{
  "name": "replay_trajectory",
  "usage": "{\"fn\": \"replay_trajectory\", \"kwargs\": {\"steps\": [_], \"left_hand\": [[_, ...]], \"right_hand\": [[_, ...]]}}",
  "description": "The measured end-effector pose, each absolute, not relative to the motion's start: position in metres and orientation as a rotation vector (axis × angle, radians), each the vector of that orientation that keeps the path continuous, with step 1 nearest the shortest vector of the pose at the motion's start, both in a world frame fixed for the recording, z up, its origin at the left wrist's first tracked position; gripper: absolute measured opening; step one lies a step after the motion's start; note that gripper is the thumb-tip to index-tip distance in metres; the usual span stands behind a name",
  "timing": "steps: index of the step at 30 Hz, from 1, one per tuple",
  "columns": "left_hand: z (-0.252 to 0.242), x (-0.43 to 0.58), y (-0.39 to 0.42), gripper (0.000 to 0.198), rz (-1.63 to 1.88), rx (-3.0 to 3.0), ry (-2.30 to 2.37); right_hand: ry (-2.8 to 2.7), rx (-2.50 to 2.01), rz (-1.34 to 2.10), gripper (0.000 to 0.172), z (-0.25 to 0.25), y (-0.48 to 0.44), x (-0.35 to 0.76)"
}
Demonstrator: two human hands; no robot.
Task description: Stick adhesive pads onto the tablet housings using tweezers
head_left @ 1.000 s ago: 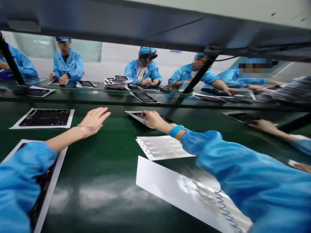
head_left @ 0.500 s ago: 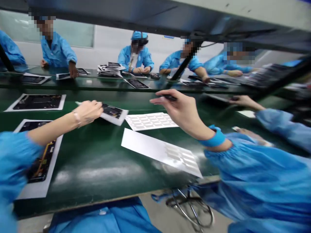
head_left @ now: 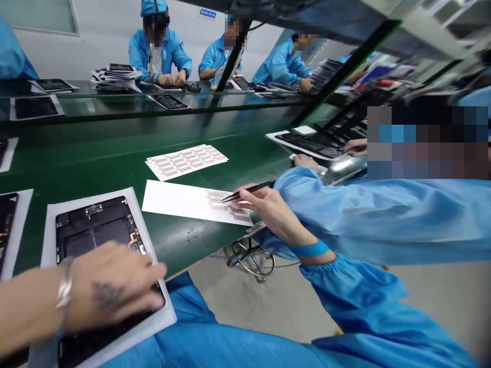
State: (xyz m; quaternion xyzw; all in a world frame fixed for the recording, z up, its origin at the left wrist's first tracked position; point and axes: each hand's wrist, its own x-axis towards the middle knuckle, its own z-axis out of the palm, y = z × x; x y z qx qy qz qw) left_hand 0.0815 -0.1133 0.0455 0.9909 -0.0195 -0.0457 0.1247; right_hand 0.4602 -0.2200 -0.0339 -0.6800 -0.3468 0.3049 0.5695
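Note:
My right hand (head_left: 270, 204) pinches a pair of black tweezers (head_left: 245, 191), tips pointing left. The tips are over grey stickers on a white label sheet (head_left: 174, 202); whether they touch it cannot be made out. My left hand (head_left: 118, 283), somewhat blurred, is over the lower part of an opened tablet housing (head_left: 95, 225) and hides part of it. Its thumb and fingers are apart, with nothing visible between them. The black housing lies on a white backing sheet (head_left: 48, 232) at the table's front edge.
Behind the label sheet lie more sticker sheets (head_left: 187, 161). Another tablet housing (head_left: 7, 225) is at the far left. To the right, a co-worker's sleeve (head_left: 368, 220) reaches across beside my right arm. A raised shelf (head_left: 111, 105) with stacked housings runs along the back.
The view has swung right. My left hand has come from the back of the table to the near tablet housing. My right hand has lowered the tweezers to the label sheet.

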Motion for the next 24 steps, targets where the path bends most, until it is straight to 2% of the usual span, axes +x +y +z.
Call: {"fn": "replay_trajectory", "kwargs": {"steps": [3, 6, 8, 12, 24], "left_hand": [[0.045, 0.170, -0.077, 0.033, -0.191, 3.063, -0.171], [0.018, 0.237, -0.049, 0.053, -0.136, 3.049, -0.343], [-0.003, 0.262, -0.041, 0.056, -0.161, 3.001, -0.406], [-0.024, 0.274, -0.038, 0.049, -0.169, 2.928, -0.408], [-0.036, 0.280, -0.040, 0.046, -0.081, 2.864, -0.372]], "right_hand": [[-0.812, -1.629, 0.776, 0.048, -0.035, -0.217, 0.459], [-0.829, -1.678, 0.799, 0.049, -0.031, -0.214, 0.460], [-0.843, -1.713, 0.806, 0.047, -0.028, -0.213, 0.461], [-0.846, -1.752, 0.840, 0.044, -0.023, -0.211, 0.462], [-0.733, -1.820, 0.830, 0.041, -0.016, -0.213, 0.458]]}}
